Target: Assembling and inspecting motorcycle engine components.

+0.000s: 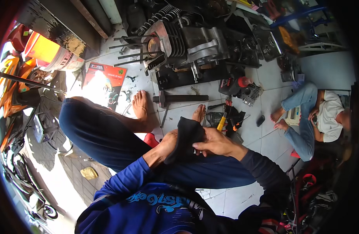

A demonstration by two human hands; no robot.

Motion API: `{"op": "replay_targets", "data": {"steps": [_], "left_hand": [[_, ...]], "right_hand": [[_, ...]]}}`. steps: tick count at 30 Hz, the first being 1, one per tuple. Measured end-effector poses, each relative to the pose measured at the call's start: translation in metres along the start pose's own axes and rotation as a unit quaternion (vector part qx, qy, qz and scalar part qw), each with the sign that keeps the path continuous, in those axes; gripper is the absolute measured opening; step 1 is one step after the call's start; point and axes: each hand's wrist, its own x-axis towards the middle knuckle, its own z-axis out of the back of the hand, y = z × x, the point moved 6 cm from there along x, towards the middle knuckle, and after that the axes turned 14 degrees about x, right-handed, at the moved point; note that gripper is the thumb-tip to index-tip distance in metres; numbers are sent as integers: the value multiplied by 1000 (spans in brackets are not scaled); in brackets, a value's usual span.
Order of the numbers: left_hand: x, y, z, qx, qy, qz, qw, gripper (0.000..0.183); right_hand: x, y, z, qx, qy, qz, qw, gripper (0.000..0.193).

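Note:
A floppy black piece that looks like cloth (187,134) is held up above my lap. My left hand (167,144) grips its left side, with most of the fingers hidden behind it. On the other side, my right hand (217,142) pinches the edge, thumb laid across the front. Beyond my bare feet rests a partly dismantled motorcycle engine (203,48) with a finned cylinder and long studs. A dark hammer (183,98) lies on the tiles between the engine and my feet.
A yellow-handled screwdriver (222,121), a dark bottle with a red cap (244,81) and a finned metal part (249,95) lie right of my feet. A red package (105,80) is at left. Another person (329,117) sits at right. Motorcycles line the left.

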Motion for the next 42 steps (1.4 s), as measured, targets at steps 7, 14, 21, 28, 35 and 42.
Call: {"op": "replay_targets", "data": {"steps": [7, 14, 21, 28, 35, 42], "left_hand": [[11, -1, 24, -74, 72, -144, 984, 19], [14, 0, 38, -176, -70, -108, 976, 17], [16, -15, 31, -49, 13, -98, 994, 33], [-16, -85, -12, 453, -47, -277, 846, 25], [26, 18, 30, -2, -53, -153, 987, 16], [8, -16, 13, 29, -35, -207, 977, 18]], "right_hand": [[8, -11, 21, 125, -17, -36, 991, 6], [10, 0, 22, -62, -73, 46, 994, 20], [3, 15, 18, -154, -57, 96, 982, 14], [-24, 59, 3, -191, -160, 344, 905, 6], [-29, 60, -14, -304, -136, 440, 834, 21], [-28, 54, -9, -291, -127, 412, 854, 20]]}}
